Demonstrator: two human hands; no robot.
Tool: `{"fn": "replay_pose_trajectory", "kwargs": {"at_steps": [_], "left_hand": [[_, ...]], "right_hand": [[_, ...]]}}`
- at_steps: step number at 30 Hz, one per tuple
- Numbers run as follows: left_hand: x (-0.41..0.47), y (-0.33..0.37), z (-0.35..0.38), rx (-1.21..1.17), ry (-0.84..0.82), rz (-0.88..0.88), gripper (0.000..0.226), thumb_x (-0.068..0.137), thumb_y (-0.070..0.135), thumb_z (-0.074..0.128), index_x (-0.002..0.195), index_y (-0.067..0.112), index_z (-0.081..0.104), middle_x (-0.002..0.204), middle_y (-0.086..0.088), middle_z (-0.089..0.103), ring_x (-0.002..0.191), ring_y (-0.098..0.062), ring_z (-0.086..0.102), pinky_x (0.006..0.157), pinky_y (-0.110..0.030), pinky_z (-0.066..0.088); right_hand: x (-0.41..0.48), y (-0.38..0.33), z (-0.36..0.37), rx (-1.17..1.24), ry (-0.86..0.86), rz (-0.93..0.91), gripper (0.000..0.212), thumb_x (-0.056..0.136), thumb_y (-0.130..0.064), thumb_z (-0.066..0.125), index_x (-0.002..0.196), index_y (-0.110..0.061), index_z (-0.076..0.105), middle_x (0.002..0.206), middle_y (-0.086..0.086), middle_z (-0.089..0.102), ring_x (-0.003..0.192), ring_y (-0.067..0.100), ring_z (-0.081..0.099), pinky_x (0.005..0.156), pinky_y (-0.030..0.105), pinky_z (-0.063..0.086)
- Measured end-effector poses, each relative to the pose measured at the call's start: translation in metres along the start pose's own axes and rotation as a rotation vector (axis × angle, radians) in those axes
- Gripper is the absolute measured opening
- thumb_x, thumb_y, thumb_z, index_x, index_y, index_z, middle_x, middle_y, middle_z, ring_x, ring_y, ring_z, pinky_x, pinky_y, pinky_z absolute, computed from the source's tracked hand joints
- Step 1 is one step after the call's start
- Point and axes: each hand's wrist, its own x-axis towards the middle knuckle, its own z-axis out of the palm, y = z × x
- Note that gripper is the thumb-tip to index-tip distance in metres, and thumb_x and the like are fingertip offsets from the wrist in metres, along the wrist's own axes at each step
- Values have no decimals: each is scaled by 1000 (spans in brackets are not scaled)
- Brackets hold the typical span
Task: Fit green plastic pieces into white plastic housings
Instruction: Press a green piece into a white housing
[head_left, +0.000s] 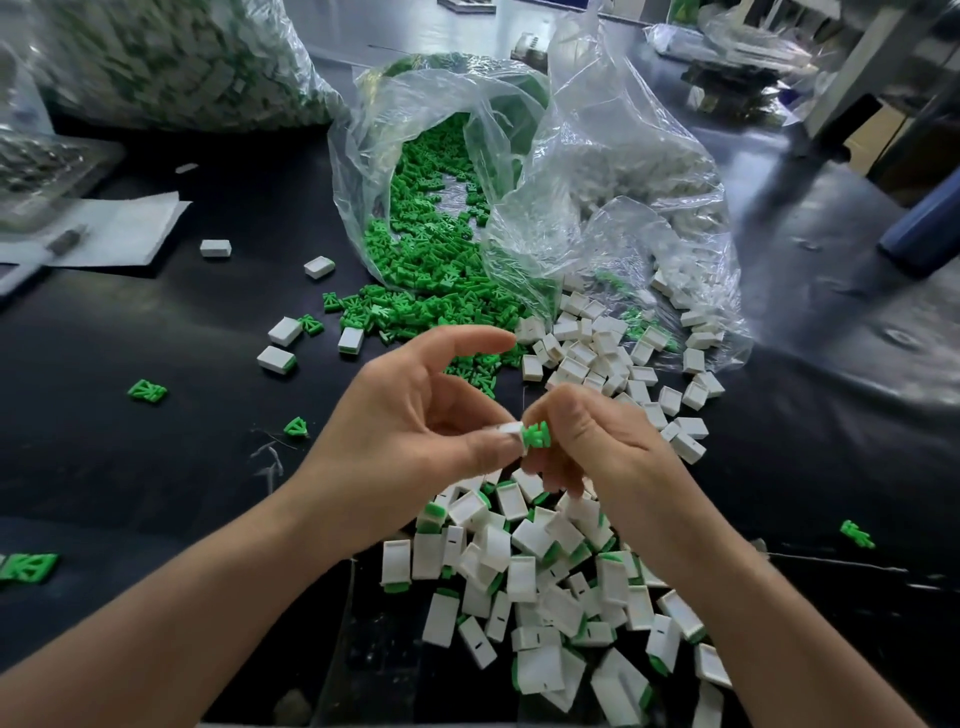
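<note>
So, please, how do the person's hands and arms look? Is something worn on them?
Both are bare. The left hand and the right hand wear no gloves, and no ring shows on the visible fingers. The left forearm and the right forearm are uncovered to the picture's edge: no sleeve, watch or bracelet is in view.

Two bare forearms fill the lower picture: the left forearm (208, 597) runs in from 7 o'clock, the right forearm (779, 623) from 5 o'clock. Both are slim, smooth and uncovered right up to the frame's edge. The left hand (410, 415) and the right hand (597, 441), near the centre, are bare too, with long, slender fingers (467, 340). Soft creases line the left palm, and knuckle folds mark the right hand's back
</note>
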Motion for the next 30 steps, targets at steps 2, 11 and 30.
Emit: {"fn": "replay_pose_trajectory", "kwargs": {"at_steps": [2,11,30], "left_hand": [[0,0,0,41,-4,23,55,60,22,73,111,29,56,76,1,73,72,-17,69,71,-25,56],[0,-4,3,46,5,73,55,60,14,72,109,32,56,69,8,70,72,-8,67,78,-23,53],[1,-3,7,24,30,93,59,61,11,73,114,29,55,67,4,70,67,-7,65,71,-25,52]], "right_hand": [[-2,-2,3,220,-142,112,58,86,-58,33,79,-7,60,66,-4,63,58,7,51,52,17,40],[-5,-13,12,631,-221,364,40,73,-47,43,71,-8,51,53,-4,50,48,7,42,47,16,35],[-5,-17,16,667,-209,397,41,73,-52,40,72,-12,47,54,-6,38,48,6,32,47,15,29]]}}
